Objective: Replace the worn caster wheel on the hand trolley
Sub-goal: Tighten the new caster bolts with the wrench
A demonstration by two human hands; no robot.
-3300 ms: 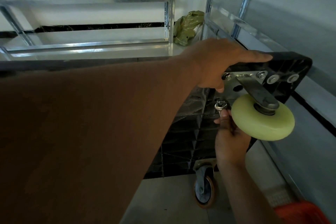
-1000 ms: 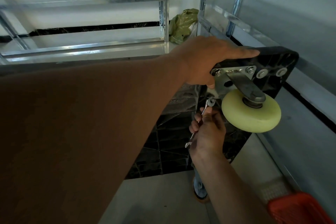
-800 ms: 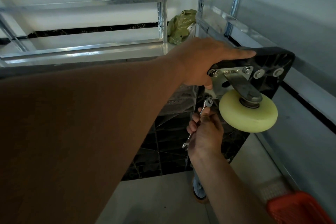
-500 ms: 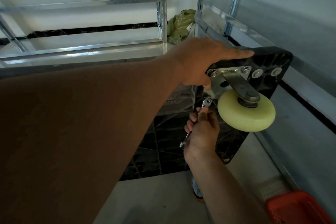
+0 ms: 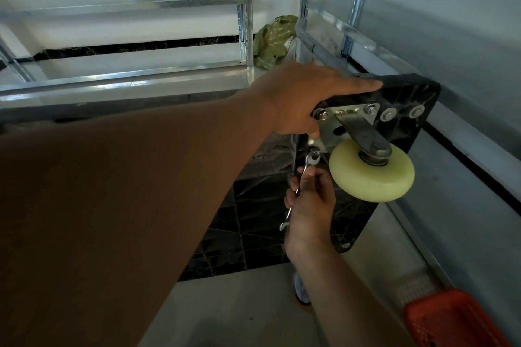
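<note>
Right hand (image 5: 310,205) grips a small wrench (image 5: 300,189), its ring end on a bolt at the 7 o'clock corner of the wheel's metal plate (image 5: 342,121). Left hand (image 5: 304,101) clamps the top edge of the trolley (image 5: 408,98), which stands tipped on its side, thumb curled under by the plate. Pale yellow wheel (image 5: 372,177) hangs at 5 o'clock of the plate, bolted on. Second wheel (image 5: 300,289) sits low at 6 o'clock, mostly hidden by the right forearm. Red basket (image 5: 451,321) on floor at 4 o'clock. Green bag (image 5: 272,41) on shelf behind, 12 o'clock.
</note>
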